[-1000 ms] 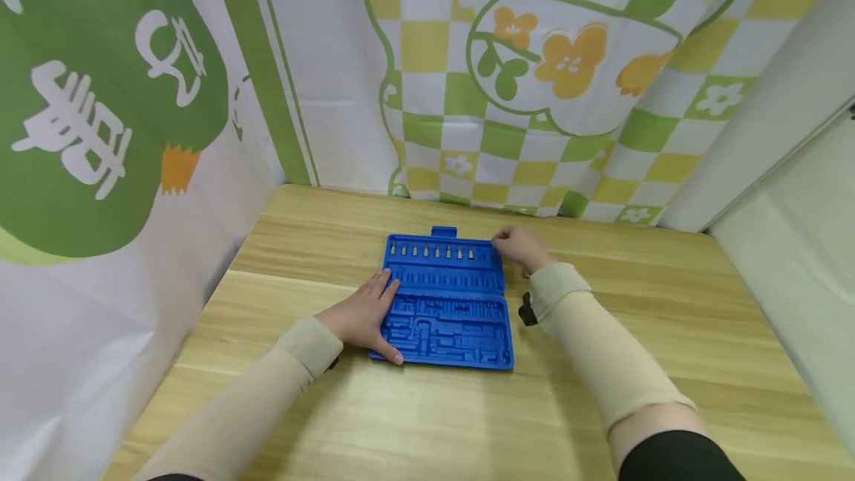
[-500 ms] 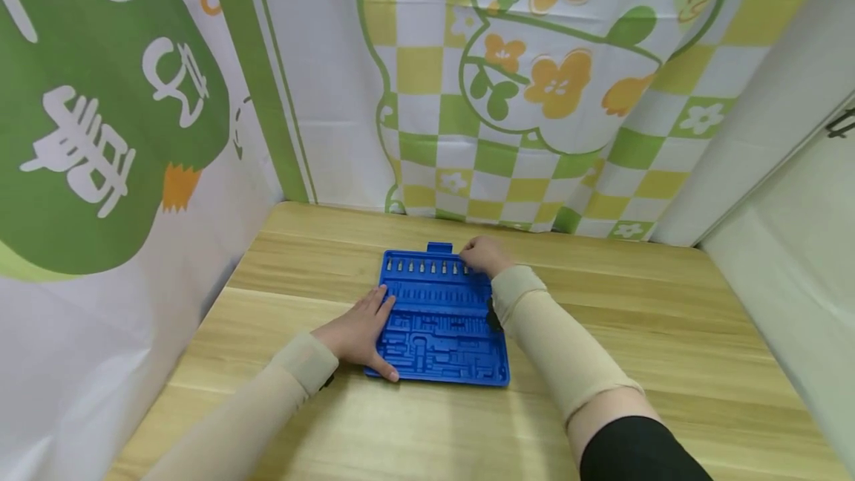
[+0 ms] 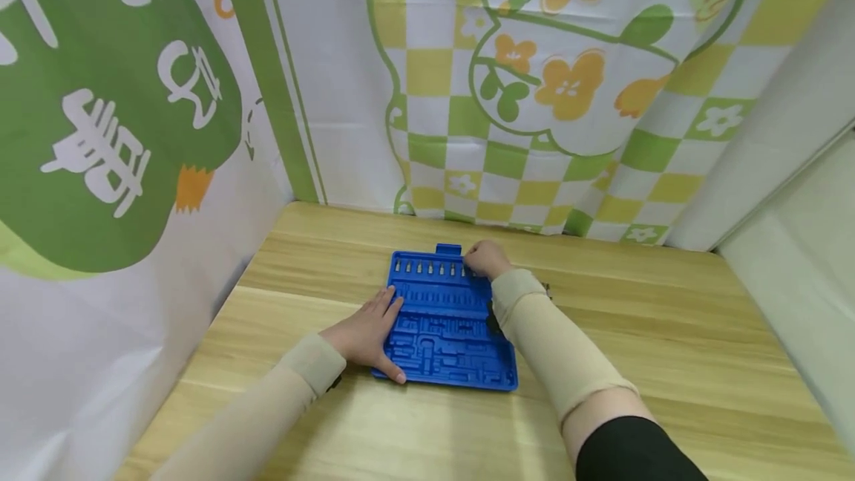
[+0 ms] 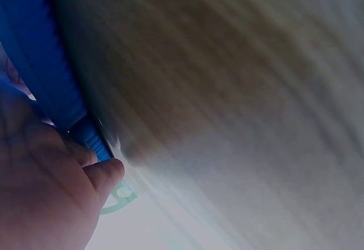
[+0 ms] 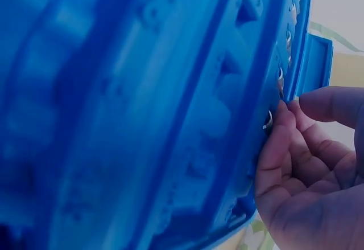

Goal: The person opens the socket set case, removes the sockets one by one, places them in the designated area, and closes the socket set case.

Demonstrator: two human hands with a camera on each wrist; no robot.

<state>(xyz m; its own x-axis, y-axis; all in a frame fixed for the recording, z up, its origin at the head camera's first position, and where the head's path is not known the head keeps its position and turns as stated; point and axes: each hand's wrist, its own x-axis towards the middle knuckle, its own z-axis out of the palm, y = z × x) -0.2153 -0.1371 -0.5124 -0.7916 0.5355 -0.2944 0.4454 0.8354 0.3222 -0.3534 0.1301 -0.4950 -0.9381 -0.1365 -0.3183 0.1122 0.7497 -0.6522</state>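
Lying open: the blue case (image 3: 454, 362) rests flat on the wooden table (image 3: 641, 362) in front of us, its 2 halves spread, latch tab (image 3: 449, 249) toward the curtain (image 3: 447, 125).
Back row: we count at least 7 silver bits (image 3: 430, 268) in it; our right hand (image 3: 487, 260) hides the row's right end.
Near half: we see moulded hollows.
Right grip: fingers curled and bunched against the far rim, beside the bits; we cannot tell whether they pinch 1.
Left grip: our left hand (image 3: 364, 336) rests on the case's left edge, fingers spread and unclenched, thumb at the near corner.
Right sleeve (image 3: 561, 340): crosses the case's right edge.
Table edges: the back one meets the curtain, near the case; wood reaches well out on both sides of us.
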